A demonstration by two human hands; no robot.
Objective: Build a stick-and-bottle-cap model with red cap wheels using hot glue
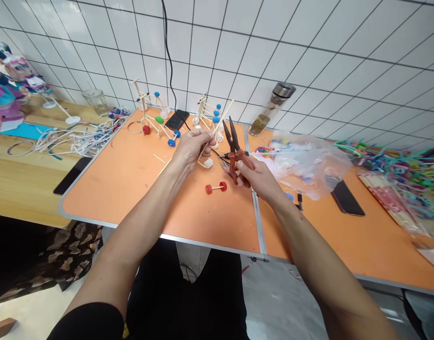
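Note:
My left hand pinches a thin wooden stick that slants up to the right. Below those fingers is a white cap at the end of a short stick. In my right hand are long-nose pliers with orange-red handles. The jaws point up and stand slightly apart, close to the stick but with no visible grip on it. In front of both hands lies a short stick with a red cap at each end. Behind are stick frames with coloured caps, one at the left and one nearer the middle.
A phone with a black cable lies by the tiled wall. A glass bottle stands behind the pliers. To the right are a clear plastic bag, another phone and packed sticks. Tangled white strips lie left.

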